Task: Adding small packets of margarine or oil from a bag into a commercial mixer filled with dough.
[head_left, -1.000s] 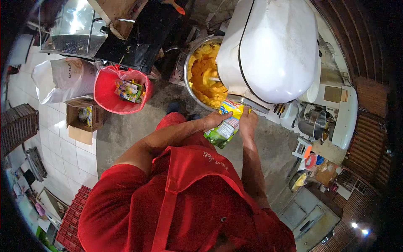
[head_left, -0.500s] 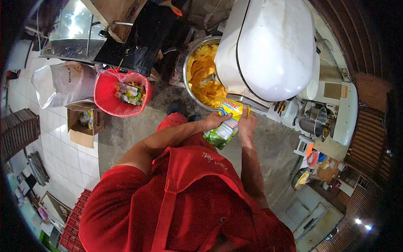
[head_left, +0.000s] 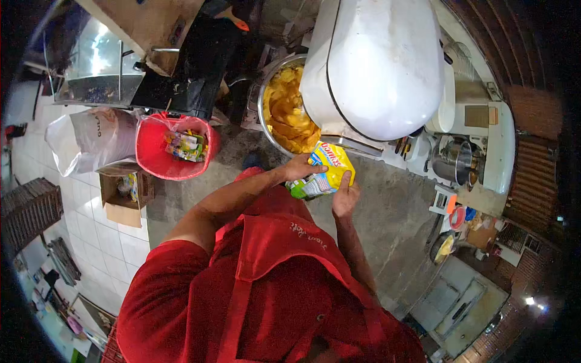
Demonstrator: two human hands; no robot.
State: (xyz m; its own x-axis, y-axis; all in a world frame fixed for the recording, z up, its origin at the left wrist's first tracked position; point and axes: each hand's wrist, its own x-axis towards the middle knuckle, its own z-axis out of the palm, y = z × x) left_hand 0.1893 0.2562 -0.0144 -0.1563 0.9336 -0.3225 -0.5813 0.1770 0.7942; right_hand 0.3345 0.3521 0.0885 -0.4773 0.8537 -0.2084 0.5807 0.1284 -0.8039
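Between my hands is a yellow, green and white plastic pouch (head_left: 331, 169), tilted with its yellow end up and to the right. My left hand (head_left: 299, 167) pinches its left side, thumb on the front face. Fingers of my right hand (head_left: 347, 195) close on the pouch's right edge, thumb on top. Just beyond the pouch stands a large steel mixing bowl (head_left: 262, 109) with yellow-orange batter (head_left: 285, 112) in it. Over the bowl's right side sits the big white mixer head (head_left: 387, 60). Whether the pouch is cut open I cannot tell.
To the left, a red bin (head_left: 151, 158) holds used wrappers. Beside it are a white sack (head_left: 97, 134) and a cardboard box (head_left: 124, 213). At right, a steel pot (head_left: 451, 162) stands on a white counter. A black-and-glass cabinet fills the far left.
The pouch has turned in my hands, its green lower end swinging left and up. My right hand has slid lower along its edge, and my left has shifted slightly left.
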